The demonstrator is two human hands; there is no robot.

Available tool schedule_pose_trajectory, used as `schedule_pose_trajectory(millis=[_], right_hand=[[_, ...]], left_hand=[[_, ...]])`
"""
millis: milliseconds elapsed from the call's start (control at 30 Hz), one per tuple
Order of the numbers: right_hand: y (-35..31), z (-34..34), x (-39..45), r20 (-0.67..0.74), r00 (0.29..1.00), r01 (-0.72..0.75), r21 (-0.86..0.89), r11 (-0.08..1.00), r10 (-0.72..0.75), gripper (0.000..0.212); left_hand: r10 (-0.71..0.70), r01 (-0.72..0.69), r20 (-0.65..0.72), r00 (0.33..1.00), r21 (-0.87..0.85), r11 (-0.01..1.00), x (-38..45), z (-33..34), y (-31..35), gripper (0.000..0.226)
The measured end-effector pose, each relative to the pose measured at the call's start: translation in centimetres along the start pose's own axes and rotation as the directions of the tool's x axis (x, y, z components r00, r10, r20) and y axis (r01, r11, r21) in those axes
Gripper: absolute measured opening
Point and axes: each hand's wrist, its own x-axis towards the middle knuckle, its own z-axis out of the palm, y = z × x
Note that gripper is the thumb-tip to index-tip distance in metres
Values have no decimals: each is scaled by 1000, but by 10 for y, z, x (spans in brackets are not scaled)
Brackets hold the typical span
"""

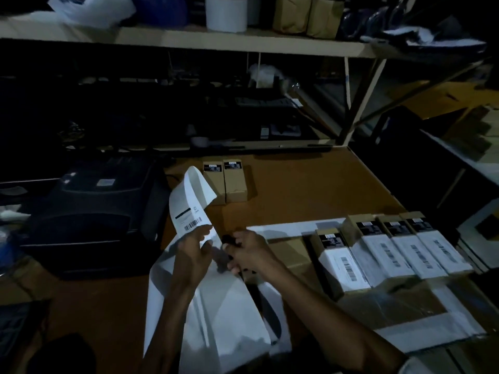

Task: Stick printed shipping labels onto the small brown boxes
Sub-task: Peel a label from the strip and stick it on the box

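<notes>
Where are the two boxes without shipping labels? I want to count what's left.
In the head view, the two unlabelled brown boxes stand side by side at the table's far centre, just right of the label strip that the left hand holds up.

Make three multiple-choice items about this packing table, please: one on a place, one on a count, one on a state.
1. Where do the two unlabelled brown boxes stand?
A. at the far side of the table, beyond the hands
B. on the top shelf
C. on the black printer

2. How many labelled boxes lie in the row at the right?
A. one
B. four
C. nine

3. What is the left hand doing?
A. resting flat on the table
B. gripping the printed label strip
C. holding a brown box

Answers:
1 A: they stand side by side on the brown table, beyond the label strip.
2 B: four boxes with white barcode labels lie next to one another.
3 B: its fingers pinch the strip just below the barcode, while the right hand holds a dark object that I cannot identify.
</notes>
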Motion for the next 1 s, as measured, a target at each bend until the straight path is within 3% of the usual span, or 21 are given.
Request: schedule_pose_trajectory(millis=[67,167,267,333,400,500,567,667,700,767,900,1000], right_hand=[[-7,11,14,58,998,-24,-193,981,36,18],[-13,24,29,90,991,-58,-359,931,97,21],[-20,33,38,62,991,-57,-585,809,114,18],[-23,40,39,41,994,-44,-674,738,97,24],[-22,45,42,40,997,-24,-693,721,71,18],[-14,51,47,0,1000,21,-608,793,-27,7],[-12,49,45,-30,992,98,-447,889,-125,9],[-18,41,33,-69,971,213,-189,959,-229,7],[-20,38,30,-83,960,257,-118,959,-268,2],[-23,33,25,-108,920,377,-23,926,-377,11],[-27,23,18,-210,866,477,76,875,-454,7],[-25,14,19,-275,838,505,64,861,-471,13]], left_hand=[[-66,65,-24,997,-42,997,1,-3,-11,37],[-68,69,56,996,-16,997,-2,0,-19,40],[-126,126,79,989,7,992,-9,5,-21,37],[-155,155,85,984,0,988,-13,6,-23,39],[-94,98,94,991,-39,994,-15,5,-29,40],[-53,57,42,998,-101,993,-15,-1,-31,36],[-73,67,-53,996,-115,991,-16,-6,-25,32],[22,-50,-162,987,-175,983,-9,-17,-22,30],[52,-77,-134,990,-192,978,-5,-22,-17,31],[119,-144,-134,984,-199,969,3,-29,-6,32],[265,-326,-316,911,-160,932,14,-28,22,30],[368,-421,-372,852,-69,905,23,-21,29,30]])
